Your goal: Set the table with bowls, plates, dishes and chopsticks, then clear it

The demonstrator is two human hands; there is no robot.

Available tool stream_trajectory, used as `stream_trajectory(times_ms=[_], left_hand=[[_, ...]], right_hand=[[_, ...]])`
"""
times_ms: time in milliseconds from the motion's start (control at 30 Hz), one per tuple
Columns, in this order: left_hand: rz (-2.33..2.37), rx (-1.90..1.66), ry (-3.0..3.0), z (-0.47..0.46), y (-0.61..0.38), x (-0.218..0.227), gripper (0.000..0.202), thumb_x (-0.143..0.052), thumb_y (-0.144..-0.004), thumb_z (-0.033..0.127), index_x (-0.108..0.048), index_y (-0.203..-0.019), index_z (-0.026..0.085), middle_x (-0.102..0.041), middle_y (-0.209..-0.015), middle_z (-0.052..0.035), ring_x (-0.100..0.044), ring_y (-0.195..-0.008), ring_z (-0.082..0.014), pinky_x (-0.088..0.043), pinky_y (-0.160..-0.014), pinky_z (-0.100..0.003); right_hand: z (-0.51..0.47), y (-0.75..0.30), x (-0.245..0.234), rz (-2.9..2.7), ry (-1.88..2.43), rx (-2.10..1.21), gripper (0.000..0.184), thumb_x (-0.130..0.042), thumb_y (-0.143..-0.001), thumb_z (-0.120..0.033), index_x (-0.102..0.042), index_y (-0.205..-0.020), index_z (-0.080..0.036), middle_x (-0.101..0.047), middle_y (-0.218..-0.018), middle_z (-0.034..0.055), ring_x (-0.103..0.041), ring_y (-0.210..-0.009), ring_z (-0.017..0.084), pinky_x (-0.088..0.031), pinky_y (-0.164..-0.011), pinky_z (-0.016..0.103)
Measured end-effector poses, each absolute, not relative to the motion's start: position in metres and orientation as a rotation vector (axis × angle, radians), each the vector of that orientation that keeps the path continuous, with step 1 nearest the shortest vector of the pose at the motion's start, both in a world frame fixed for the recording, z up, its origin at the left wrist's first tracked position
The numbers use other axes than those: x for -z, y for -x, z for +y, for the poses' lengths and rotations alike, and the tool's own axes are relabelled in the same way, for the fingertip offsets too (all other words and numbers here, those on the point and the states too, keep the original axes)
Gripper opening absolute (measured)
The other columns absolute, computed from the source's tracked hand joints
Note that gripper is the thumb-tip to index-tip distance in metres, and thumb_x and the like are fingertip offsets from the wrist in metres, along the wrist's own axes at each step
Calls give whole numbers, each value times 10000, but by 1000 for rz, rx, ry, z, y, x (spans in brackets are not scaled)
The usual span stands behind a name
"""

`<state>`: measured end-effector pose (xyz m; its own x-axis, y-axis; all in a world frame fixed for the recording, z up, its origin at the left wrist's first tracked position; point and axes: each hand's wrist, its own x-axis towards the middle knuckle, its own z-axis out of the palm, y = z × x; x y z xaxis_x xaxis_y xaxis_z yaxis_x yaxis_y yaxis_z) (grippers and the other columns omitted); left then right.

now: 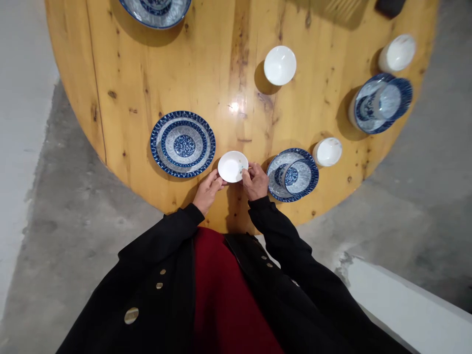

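Observation:
A small white saucer (232, 166) sits near the front edge of a round wooden table (228, 98). My left hand (208, 191) pinches its left rim, and my right hand (255, 181) grips its right rim with fingers curled. A blue-and-white patterned plate (183, 143) lies just left of the saucer. To the right stands a blue-and-white bowl with a cup inside it (293, 174).
A small white cup (328, 151) stands beside the near bowl. Farther back are a white bowl (280, 65), another white bowl (398, 52), a second blue bowl set (379, 103) and a large blue dish (157, 11) at the far edge. Concrete floor surrounds the table.

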<state>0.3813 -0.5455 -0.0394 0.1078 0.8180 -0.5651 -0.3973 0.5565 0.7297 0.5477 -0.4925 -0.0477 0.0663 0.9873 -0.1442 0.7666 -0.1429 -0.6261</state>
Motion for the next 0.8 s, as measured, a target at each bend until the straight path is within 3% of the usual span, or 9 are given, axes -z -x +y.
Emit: stream_trajectory(times_ms=[267,467,600,800], left_hand=[[1240,-838,-451,-547,-370,33,578,-540,-900,434,-471,-1393,140,-561,-1355,-184,-631,-1082,-223,-467,-911,-349],[1274,-771,-487,-555,-355,33,530,-565,-864,464,-561,-1275,130,-636,-1209,-162,-633,-1018,-205,-480,-861,-317],[1332,-711,-511,-563,-346,31,491,-583,-826,508,-627,-1139,132,-681,-1061,-130,-642,-922,-187,-484,-807,-297],[1370,-704,-530,-562,-341,24,527,-625,-774,566,-652,-1079,137,-699,-972,-112,-653,-866,-194,-488,-772,-304]], right_hand=[[-492,-557,43,-1576,2000,-863,330,-505,-891,-437,-592,-1070,-174,-660,-693,24,-647,-609,196,-530,-651,325],[-428,-585,26,-1400,1793,-797,325,-441,-949,-441,-584,-1035,-161,-653,-788,34,-634,-575,130,-536,-555,283],[-348,-595,25,-1268,1809,-878,259,-507,-937,-409,-579,-953,-160,-618,-731,12,-617,-545,109,-505,-488,225],[-268,-561,21,-993,1998,-1005,229,-587,-908,-379,-531,-802,-183,-560,-563,-15,-554,-424,119,-417,-353,203]])
